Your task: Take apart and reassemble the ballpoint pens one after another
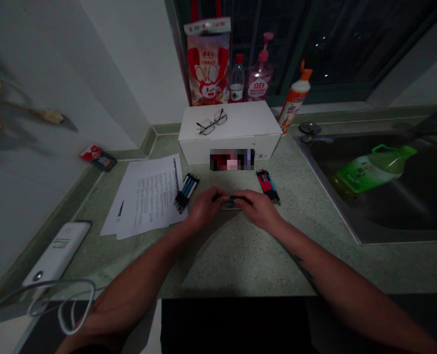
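Observation:
My left hand (205, 207) and my right hand (259, 210) meet at the middle of the speckled green countertop (233, 260). Both grip a dark pen with a blue section (236, 199) held level between them. A small silver object (230, 207) lies under the pen, partly hidden by my fingers. Left of my left hand lies a bundle of blue and black pens (186, 192). Right of my right hand lies a bundle of red, black and blue pens (267, 187). Neither bundle touches my hands.
A white box (229, 132) with glasses (211, 122) on it stands ahead. Printed papers (142, 196) lie left, near a white power bank (58, 253) and cable. A steel sink (373, 187) holding a green bottle (369, 172) is right.

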The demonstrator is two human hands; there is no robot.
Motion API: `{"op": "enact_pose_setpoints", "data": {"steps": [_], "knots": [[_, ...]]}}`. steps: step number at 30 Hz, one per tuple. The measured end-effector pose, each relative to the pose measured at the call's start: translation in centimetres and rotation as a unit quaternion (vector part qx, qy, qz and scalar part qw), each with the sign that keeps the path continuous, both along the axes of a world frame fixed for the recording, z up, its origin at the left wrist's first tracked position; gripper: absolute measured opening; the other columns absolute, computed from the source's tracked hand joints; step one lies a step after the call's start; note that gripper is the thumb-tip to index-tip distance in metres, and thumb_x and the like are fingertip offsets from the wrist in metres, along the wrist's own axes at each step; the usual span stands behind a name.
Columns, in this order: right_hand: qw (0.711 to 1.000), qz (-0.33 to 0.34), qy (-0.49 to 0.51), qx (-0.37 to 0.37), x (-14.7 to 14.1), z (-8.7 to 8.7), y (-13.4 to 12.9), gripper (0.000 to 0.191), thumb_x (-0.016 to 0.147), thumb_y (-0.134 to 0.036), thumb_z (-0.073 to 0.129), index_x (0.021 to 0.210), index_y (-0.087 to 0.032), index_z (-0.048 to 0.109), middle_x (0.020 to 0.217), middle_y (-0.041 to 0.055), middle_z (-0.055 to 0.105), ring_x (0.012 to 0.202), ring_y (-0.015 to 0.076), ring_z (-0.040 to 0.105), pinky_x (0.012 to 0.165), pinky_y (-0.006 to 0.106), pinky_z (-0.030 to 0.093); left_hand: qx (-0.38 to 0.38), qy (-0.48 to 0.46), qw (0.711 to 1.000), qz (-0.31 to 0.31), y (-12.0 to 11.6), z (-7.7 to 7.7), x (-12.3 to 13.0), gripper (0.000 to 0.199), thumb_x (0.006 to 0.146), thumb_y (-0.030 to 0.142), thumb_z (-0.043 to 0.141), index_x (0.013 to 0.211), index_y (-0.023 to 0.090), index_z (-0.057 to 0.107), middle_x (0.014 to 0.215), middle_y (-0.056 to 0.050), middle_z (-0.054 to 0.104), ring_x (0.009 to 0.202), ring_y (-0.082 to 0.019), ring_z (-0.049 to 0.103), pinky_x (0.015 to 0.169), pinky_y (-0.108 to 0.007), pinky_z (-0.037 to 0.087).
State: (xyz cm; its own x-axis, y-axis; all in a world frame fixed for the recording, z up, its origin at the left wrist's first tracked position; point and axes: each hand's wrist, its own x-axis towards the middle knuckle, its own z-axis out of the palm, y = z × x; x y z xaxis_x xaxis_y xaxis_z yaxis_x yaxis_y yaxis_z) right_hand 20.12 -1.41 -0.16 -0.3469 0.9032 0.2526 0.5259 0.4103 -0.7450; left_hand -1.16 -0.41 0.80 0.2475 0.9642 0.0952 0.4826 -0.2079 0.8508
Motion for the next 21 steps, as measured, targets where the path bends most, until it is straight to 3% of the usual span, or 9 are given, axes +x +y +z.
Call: {"op": "enact_pose_setpoints", "data": {"steps": [5, 13, 18, 21], "knots": [[0.995, -0.021, -0.054, 0.082, -0.04, 0.31, -0.19, 0.021, 0.103, -0.028, 0.059, 0.114, -0.026, 0.076, 0.104, 0.0066, 0.077, 0.100, 0.0235, 0.071, 0.088, 0.038, 0.054, -0.017, -0.006, 1.000, 0.002, -0.07, 0.15, 0.20, 0.007, 0.093, 0.022, 0.063, 0.089, 0.018, 0.068, 0.079, -0.001, 0.071, 0.074, -0.017, 0.065, 0.072, -0.028, 0.051], [0.995, 0.015, -0.094, 0.029, -0.23, 0.14, 0.02, 0.025, 0.104, -0.032, 0.058, 0.120, -0.022, 0.074, 0.112, 0.0092, 0.078, 0.103, 0.0256, 0.072, 0.090, 0.041, 0.056, 0.000, 0.004, 1.000, -0.006, -0.10, -0.10, 0.15, 0.008, 0.093, 0.024, 0.064, 0.090, 0.019, 0.069, 0.080, -0.001, 0.072, 0.075, -0.017, 0.065, 0.071, -0.028, 0.050], [0.992, -0.027, -0.092, 0.084, 0.30, 0.54, 0.06, 0.024, 0.105, -0.030, 0.056, 0.116, -0.022, 0.075, 0.105, 0.0098, 0.076, 0.101, 0.0257, 0.070, 0.089, 0.041, 0.055, -0.006, 0.028, 1.000, 0.012, 0.21, -0.10, -0.06, 0.008, 0.094, 0.021, 0.062, 0.090, 0.019, 0.069, 0.082, -0.001, 0.073, 0.076, -0.018, 0.066, 0.074, -0.030, 0.052], [0.990, 0.004, -0.096, 0.100, 0.71, 0.66, -0.03, 0.022, 0.103, -0.029, 0.058, 0.116, -0.022, 0.075, 0.107, 0.0094, 0.073, 0.102, 0.0239, 0.068, 0.088, 0.039, 0.055, 0.004, 0.078, 0.996, 0.040, 0.68, -0.02, -0.51, 0.009, 0.094, 0.021, 0.061, 0.093, 0.019, 0.070, 0.087, -0.004, 0.075, 0.080, -0.020, 0.068, 0.078, -0.034, 0.053]]}}
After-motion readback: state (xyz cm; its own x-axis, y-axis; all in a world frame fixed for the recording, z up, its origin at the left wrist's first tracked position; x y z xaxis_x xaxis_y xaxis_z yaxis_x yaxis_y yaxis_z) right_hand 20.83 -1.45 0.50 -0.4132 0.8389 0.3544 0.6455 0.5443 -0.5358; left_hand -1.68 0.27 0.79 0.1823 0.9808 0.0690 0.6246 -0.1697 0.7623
